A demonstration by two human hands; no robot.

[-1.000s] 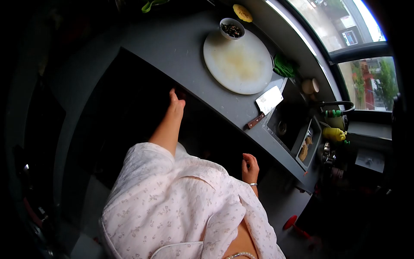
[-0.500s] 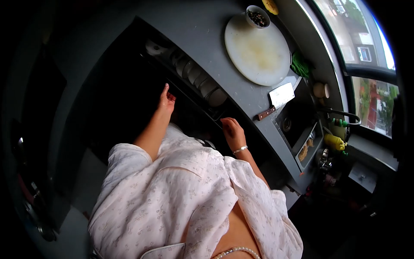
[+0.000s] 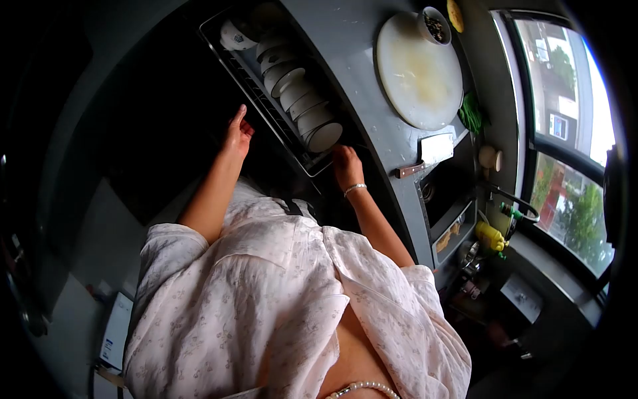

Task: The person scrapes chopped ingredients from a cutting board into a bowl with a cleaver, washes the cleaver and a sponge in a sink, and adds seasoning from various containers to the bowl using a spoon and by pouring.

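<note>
A pulled-out drawer with a wire basket (image 3: 247,92) holds a row of white bowls (image 3: 304,105) standing on edge, with a patterned white piece (image 3: 234,36) at its far end. My left hand (image 3: 238,134) is in front of the basket's front rail, thumb up and fingers apart, with nothing seen in it. By the basket's right corner, close to the nearest bowl, my right hand (image 3: 347,166) has its fingers curled in; what they grip, if anything, is hidden.
On the grey counter (image 3: 355,80) lie a round white cutting board (image 3: 419,80), a small bowl of dark food (image 3: 435,28) and a cleaver (image 3: 435,150). Behind the cleaver is a sink (image 3: 446,189); a yellow bottle (image 3: 490,235) stands near the window.
The drawer is out further, showing more of the basket and bowls. My right hand has moved up slightly in view, my left slightly up and left. The camera view has shifted.
</note>
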